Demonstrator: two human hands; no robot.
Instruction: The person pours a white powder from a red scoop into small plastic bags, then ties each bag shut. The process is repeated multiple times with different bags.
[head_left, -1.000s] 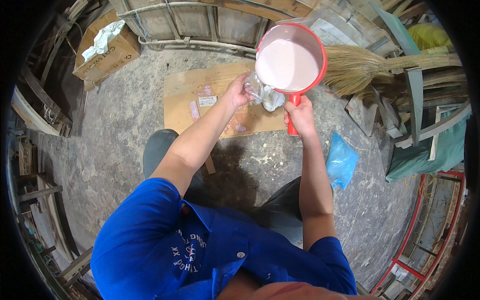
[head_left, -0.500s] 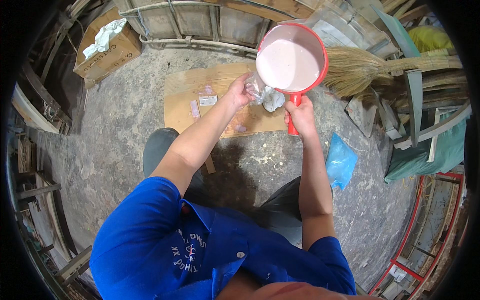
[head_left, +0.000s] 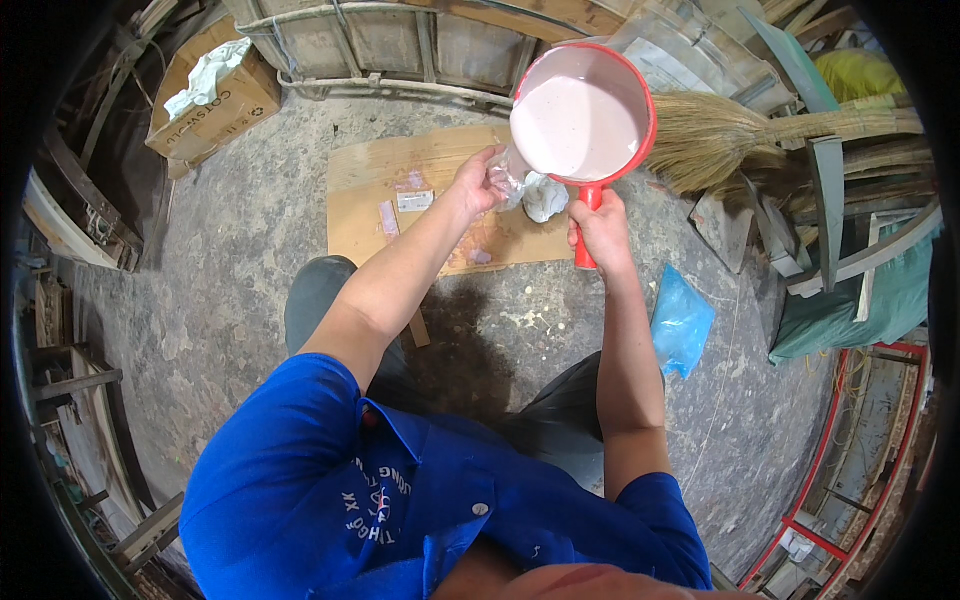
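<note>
Status: near-static hold, red long-handled dipper [head_left: 652, 132] at the left hand [head_left: 481, 183]

Very little has changed over the last second. Both arms and the dipper sit almost where they were. The clear plastic film [head_left: 513, 180] at the left fingertips looks bulged a second ago, flatter and more drawn out now. My read: the hold is steady, with only a small adjustment of the film and no new step begun.

Right hand [head_left: 600, 228]: closed round the dipper's red handle. Left hand: fingers pinched on the film, just beside the dipper's left lip.

The dipper is up in front of the person, over the far right part of a cardboard sheet [head_left: 365, 165]. It looks tipped left: pale pink liquid [head_left: 570, 125] lies against the left lip, bare inner wall shows top and right. Can't tell from here whether any is running out.

Crumpled white bundle [head_left: 544, 199] shows just below the lip, between the hands; cloth or plastic, can't tell. Straw broom [head_left: 700, 140] is right of the dipper, blue plastic bag [head_left: 684, 322] on the floor nearer the person.
</note>
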